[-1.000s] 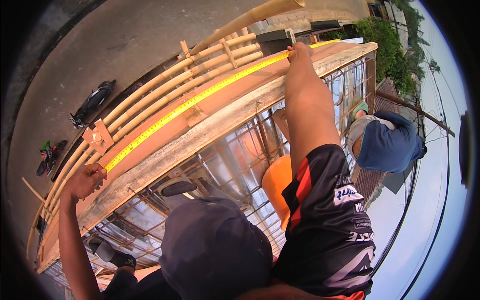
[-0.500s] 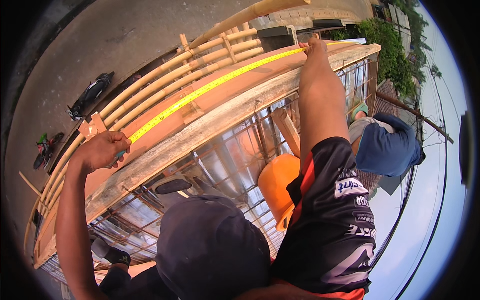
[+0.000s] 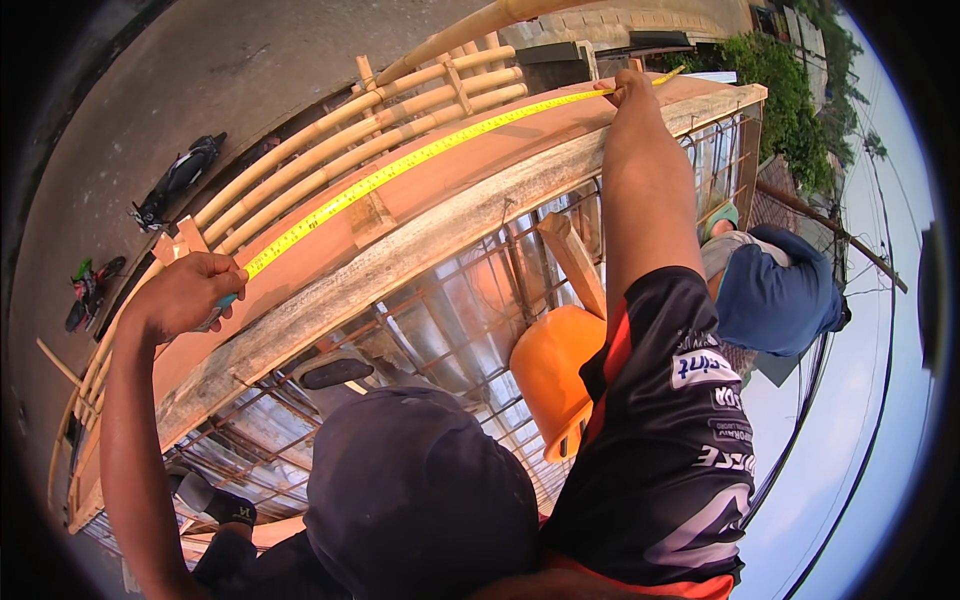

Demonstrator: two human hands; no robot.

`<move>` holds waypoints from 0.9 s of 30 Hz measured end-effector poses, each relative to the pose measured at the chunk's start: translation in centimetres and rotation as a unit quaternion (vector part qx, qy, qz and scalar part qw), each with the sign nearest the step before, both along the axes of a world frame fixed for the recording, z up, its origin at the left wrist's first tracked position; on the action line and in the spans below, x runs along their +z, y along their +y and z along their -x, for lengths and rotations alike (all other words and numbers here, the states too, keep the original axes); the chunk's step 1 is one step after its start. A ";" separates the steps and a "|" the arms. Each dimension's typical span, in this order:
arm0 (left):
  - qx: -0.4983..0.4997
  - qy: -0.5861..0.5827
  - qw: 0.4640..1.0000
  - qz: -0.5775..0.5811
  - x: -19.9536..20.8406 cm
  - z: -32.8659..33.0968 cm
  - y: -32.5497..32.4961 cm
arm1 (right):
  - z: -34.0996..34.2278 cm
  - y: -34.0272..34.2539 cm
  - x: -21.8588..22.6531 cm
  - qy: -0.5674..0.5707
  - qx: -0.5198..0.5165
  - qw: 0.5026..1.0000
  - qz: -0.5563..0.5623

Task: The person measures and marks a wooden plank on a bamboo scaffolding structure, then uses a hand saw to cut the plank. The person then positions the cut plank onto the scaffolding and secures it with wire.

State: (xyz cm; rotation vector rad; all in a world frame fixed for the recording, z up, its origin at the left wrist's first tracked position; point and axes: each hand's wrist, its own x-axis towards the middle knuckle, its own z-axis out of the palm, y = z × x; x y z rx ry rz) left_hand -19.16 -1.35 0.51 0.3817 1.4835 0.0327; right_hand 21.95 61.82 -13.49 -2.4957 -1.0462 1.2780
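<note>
A yellow measuring tape (image 3: 400,170) stretches between my two hands, over a long reddish-brown board (image 3: 420,195). My left hand (image 3: 190,295) is closed round the tape's near-left end, with a teal part, perhaps of its case, showing between the fingers. At the far right, my right hand (image 3: 630,92) pinches the tape over the board. A short length of tape sticks out beyond those fingers, tilted upward. A weathered timber beam (image 3: 400,255) runs along the near side of the board.
Bamboo poles (image 3: 400,115) line the board's far side. Below the beam is a grid of rusty steel bars (image 3: 470,270) with an orange bucket-like thing (image 3: 550,370). A person in blue clothing (image 3: 775,300) bends at the right. A dark cap (image 3: 420,490) fills the lower middle. Motorbikes (image 3: 180,180) stand below.
My left hand has shifted slightly left with the tape. Beyond my right hand, the tape's free end has become shorter and now points upward instead of lying along the board.
</note>
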 end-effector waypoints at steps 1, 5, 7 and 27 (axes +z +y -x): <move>-0.002 0.005 1.000 -0.002 0.3 0.3 0.0 | -0.1 -0.1 -0.3 0.007 0.001 1.000 0.002; 0.006 0.024 1.000 0.005 1.6 0.6 -0.3 | 0.8 -0.9 -2.3 0.011 -0.001 1.000 -0.005; -0.004 0.031 0.999 0.008 2.1 0.4 0.1 | -0.7 0.7 -2.4 0.018 -0.010 1.000 0.024; 0.031 0.102 0.987 0.121 18.2 0.6 -11.8 | 3.2 -5.8 -4.5 -0.252 0.303 0.902 0.174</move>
